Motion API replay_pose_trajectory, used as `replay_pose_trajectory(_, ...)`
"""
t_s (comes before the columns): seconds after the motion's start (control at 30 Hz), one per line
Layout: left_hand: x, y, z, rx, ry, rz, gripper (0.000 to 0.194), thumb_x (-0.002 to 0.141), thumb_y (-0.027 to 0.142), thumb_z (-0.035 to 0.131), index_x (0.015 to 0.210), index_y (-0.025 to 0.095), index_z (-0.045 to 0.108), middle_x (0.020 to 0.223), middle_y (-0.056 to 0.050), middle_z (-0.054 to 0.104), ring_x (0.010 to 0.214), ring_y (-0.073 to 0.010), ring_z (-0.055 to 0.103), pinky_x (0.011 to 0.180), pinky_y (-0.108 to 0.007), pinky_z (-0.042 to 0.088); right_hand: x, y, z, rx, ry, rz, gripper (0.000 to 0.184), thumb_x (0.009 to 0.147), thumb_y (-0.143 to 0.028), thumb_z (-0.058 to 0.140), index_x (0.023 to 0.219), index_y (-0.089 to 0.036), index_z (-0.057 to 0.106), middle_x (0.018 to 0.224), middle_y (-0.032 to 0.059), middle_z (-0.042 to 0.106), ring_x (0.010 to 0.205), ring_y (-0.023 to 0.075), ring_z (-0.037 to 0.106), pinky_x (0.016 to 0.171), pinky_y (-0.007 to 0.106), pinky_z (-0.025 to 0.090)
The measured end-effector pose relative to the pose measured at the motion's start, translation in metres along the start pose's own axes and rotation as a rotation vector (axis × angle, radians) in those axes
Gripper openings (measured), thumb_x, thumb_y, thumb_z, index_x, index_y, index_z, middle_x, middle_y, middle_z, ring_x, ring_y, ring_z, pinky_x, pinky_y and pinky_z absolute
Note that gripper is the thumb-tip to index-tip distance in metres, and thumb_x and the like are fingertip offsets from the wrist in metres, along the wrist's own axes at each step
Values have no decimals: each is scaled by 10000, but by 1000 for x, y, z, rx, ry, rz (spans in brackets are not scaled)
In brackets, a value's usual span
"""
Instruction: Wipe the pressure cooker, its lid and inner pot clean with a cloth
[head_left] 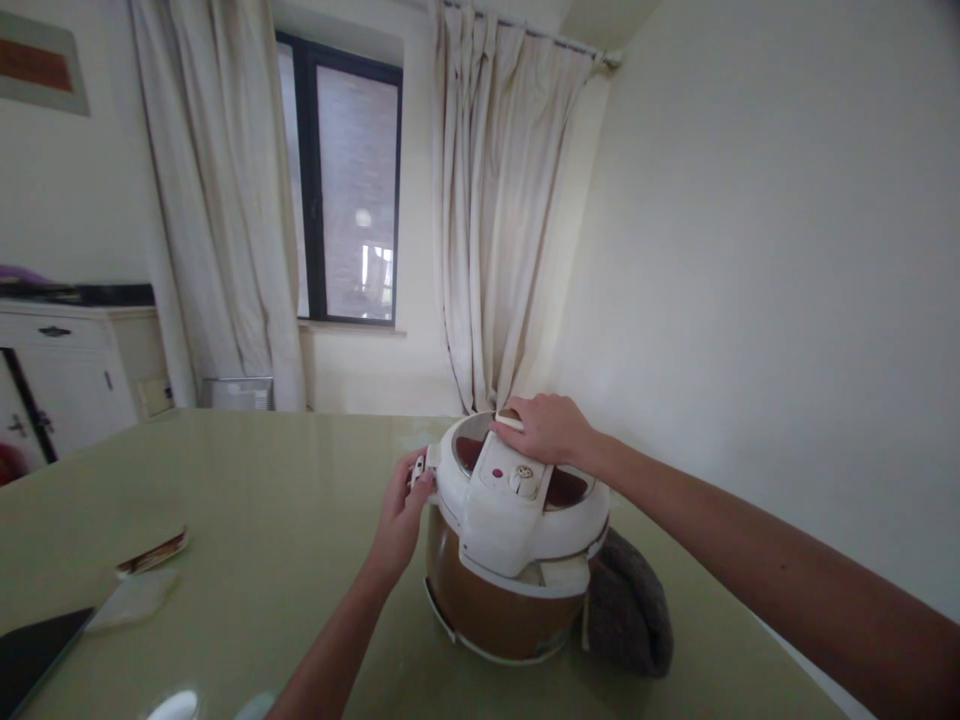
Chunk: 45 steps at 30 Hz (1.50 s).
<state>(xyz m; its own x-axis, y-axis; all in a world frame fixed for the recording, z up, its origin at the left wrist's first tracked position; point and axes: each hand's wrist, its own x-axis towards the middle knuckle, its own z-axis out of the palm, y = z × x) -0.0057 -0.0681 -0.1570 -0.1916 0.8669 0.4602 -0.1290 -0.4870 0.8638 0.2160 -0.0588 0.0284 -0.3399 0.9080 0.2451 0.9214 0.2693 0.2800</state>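
A round electric cooker (501,610) with a brown body stands on the table. Its white lid (480,535) is on it and has dark see-through windows, a dial and a red button. My right hand (553,428) is closed around the handle on top of the lid. At the cooker's left side, my left hand (403,505) grips the white side handle (420,470), with the thumb on top. Part of each handle is hidden by my fingers. A folded dark grey cloth (630,605) lies against the cooker's right side.
The greenish, shiny table (285,520) reaches toward the window wall. On its left lie a small open packet (154,553), a pale translucent piece (133,600) and a dark flat object (41,650). A white cabinet (67,355) stands at far left; a wall rises on the right.
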Motion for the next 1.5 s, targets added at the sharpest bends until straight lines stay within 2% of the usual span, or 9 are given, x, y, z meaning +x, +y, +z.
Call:
replay_pose_trajectory(0.27,-1,-2,-1,13,-1,6,463,908,592,661,1236,264,676,1269,-73,703,1217,-283,622,1092,-426,464,1,3,-1,-26,-5,-47,679,1012,-725,297,1157,-205,708,1078,155,786,1018,324,739,814,382,499)
replay_pose_trajectory(0.9,-1,-7,-2,33,-1,20,448,943,573,634,1269,267,662,1300,-69,691,1236,-270,617,1090,-397,468,-1,-3,2,4,11,45,632,1005,-705,326,1156,-223,706,1067,147,783,1000,324,737,824,408,518)
replay_pose_trajectory(1.2,-1,7,1,59,-4,25,449,927,594,627,1210,249,666,1191,-76,732,1080,-256,676,935,-374,539,-2,-7,0,-33,-9,72,671,1019,-709,279,1195,-217,701,1097,175,772,1044,342,729,863,441,515)
replay_pose_trajectory(1.5,0,10,1,71,-10,-4,433,928,569,620,1199,233,657,1177,-76,731,1029,-234,678,912,-365,544,-3,-8,0,-22,-19,82,680,1025,-701,271,1197,-207,706,1108,187,766,1074,351,722,882,448,508)
